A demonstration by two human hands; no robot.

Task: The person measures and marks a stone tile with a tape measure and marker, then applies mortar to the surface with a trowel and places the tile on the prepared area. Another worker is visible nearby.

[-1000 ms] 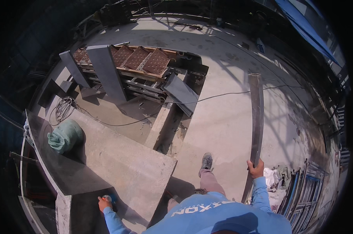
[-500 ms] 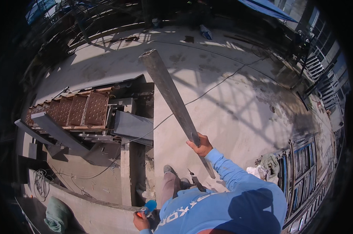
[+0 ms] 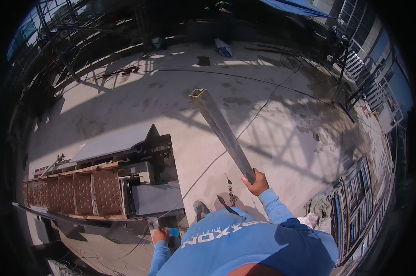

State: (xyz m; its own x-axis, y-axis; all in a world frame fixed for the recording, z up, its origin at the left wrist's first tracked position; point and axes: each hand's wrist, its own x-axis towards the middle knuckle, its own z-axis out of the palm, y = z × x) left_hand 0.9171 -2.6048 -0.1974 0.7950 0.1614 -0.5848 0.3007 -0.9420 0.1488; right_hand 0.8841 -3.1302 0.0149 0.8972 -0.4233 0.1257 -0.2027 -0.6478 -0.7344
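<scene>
My right hand (image 3: 257,182) is closed around a long grey square-section metal tube (image 3: 224,138) near its lower end. The tube leans up and away to the left, and its open, hollow far end is raised over the pale ground. My left hand (image 3: 161,235), low and to the left, is closed on a small bright-blue translucent object (image 3: 173,232); its kind I cannot make out. Beside that hand lies a flat grey panel (image 3: 155,200) at the edge of an opening in the floor.
A rusty perforated metal stair section (image 3: 79,193) lies at the left, with a grey sheet (image 3: 116,143) behind it. A dark cable (image 3: 208,168) crosses the concrete floor (image 3: 263,124). Stacked metal frames (image 3: 355,198) and crumpled cloth (image 3: 319,204) are at the right. Scaffolding stands far left.
My view has shifted. The tube's far end sits lower and further right in view, and its near end no longer sticks out below my right hand. My left hand has moved up and forward.
</scene>
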